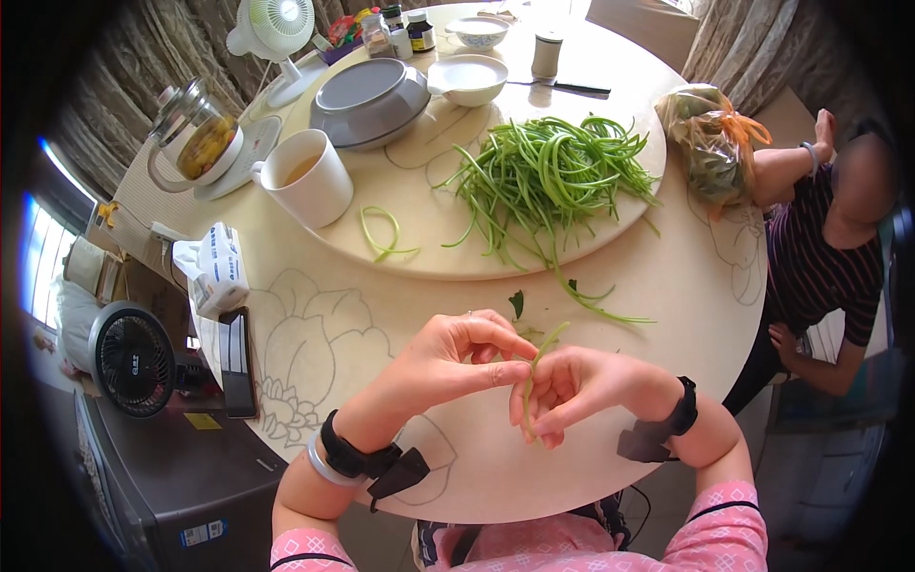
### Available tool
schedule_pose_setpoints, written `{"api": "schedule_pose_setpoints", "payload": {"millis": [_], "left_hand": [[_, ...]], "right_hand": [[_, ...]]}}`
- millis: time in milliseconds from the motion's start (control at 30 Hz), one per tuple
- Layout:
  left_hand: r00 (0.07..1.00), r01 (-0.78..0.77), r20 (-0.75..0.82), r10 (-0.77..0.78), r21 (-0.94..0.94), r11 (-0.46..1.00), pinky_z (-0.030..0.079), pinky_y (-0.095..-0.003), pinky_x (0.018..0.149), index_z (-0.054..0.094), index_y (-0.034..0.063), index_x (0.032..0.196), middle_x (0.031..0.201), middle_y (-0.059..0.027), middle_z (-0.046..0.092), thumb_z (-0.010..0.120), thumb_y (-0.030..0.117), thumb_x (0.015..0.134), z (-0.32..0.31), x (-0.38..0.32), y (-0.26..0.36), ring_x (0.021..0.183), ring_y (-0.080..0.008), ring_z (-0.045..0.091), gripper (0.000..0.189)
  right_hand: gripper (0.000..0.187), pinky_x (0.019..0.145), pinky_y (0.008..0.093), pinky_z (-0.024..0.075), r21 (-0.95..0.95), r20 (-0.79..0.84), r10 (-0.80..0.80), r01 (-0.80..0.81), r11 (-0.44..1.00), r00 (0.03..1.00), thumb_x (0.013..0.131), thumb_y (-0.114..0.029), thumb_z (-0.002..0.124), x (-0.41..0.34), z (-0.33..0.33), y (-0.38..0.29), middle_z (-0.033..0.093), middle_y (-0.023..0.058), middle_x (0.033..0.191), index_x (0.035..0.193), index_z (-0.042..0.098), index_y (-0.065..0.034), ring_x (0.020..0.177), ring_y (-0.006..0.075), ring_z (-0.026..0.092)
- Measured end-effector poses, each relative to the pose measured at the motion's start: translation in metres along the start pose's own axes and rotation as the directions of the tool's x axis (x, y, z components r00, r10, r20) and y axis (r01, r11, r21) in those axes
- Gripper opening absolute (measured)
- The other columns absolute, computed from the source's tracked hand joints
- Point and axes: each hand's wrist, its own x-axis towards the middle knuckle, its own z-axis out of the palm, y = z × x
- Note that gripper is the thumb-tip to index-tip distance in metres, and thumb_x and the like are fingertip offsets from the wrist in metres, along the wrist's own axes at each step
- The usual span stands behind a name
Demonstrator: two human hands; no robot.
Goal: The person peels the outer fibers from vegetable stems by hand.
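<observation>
Between my two hands runs a short green vegetable stem (550,339), standing roughly upright above the table's near part. My left hand (475,357) pinches it near its upper part with thumb and index finger. Lower down, my right hand (572,393) holds the same stem between thumb and curled fingers. A large tangled heap of green stems (550,171) lies on the raised round turntable (429,264) beyond my hands. One curled pale stem (386,250) rests apart to its left. Some stems (607,311) hang over onto the table, near a dark leaf scrap (516,304).
At left are a white mug (314,182), a tissue pack (214,268), a phone (237,361) and a glass kettle (196,143). Behind sit a grey lidded dish (372,100), white bowl (468,79) and knife (579,89). A seated person (822,264) is at right beside a plastic bag (708,143).
</observation>
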Motion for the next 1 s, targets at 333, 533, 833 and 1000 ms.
{"api": "schedule_pose_setpoints", "payload": {"millis": [333, 533, 833, 1000], "left_hand": [[0.998, 0.056, -0.001, -0.059, -0.313, 0.948, 0.041, -0.0213, 0.069, 0.063, 0.0007, 0.087, 0.088, -0.0012, 0.055, 0.066, 0.006, 0.08, 0.001, -0.001, 0.0, 0.08, -0.008, 0.052, 0.009], [0.995, 0.026, -0.081, -0.061, -0.38, 0.925, 0.042, -0.0218, 0.072, 0.062, 0.0017, 0.087, 0.086, -0.0015, 0.058, 0.066, 0.006, 0.081, -0.01, -0.002, 0.0, 0.08, -0.0083, 0.053, 0.008], [0.987, -0.008, -0.15, -0.053, -0.376, 0.926, 0.037, -0.0221, 0.068, 0.061, 0.0005, 0.086, 0.086, -0.0022, 0.055, 0.063, 0.007, 0.082, -0.01, -0.002, 0.005, 0.075, -0.0088, 0.046, 0.007], [0.983, -0.041, -0.18, -0.029, -0.375, 0.926, 0.037, -0.0225, 0.068, 0.061, 0.0008, 0.085, 0.086, -0.0027, 0.055, 0.063, 0.008, 0.083, -0.011, -0.002, 0.003, 0.075, -0.0089, 0.046, 0.008]], "right_hand": [[0.028, 0.066, 0.0225, 0.0504, -0.01, -0.007, -0.029, 0.029, 1.0, 1.0, 0.085, -0.013, 0.061, -0.002, -0.002, -0.002, 0.064, 0.0051, 0.085, 0.109, 0.056, 0.0014, 0.07, 0.0099, 0.061], [0.028, 0.063, 0.022, 0.0501, 0.041, -0.076, -0.075, 0.078, 0.996, 0.994, 0.089, -0.013, 0.057, -0.008, -0.004, -0.006, 0.064, 0.0061, 0.085, 0.112, 0.057, 0.0023, 0.065, 0.0087, 0.06], [0.028, 0.059, 0.0212, 0.0489, 0.066, -0.133, -0.142, 0.152, 0.986, 0.981, 0.092, -0.024, 0.053, -0.006, -0.008, 0.0, 0.064, 0.0065, 0.08, 0.1, 0.061, 0.0016, 0.063, 0.0092, 0.06], [0.027, 0.058, 0.021, 0.0483, 0.028, -0.144, -0.125, 0.131, 0.991, 0.982, 0.093, -0.024, 0.052, -0.006, -0.009, 0.0, 0.064, 0.0059, 0.078, 0.097, 0.061, 0.0017, 0.063, 0.0094, 0.059]]}}
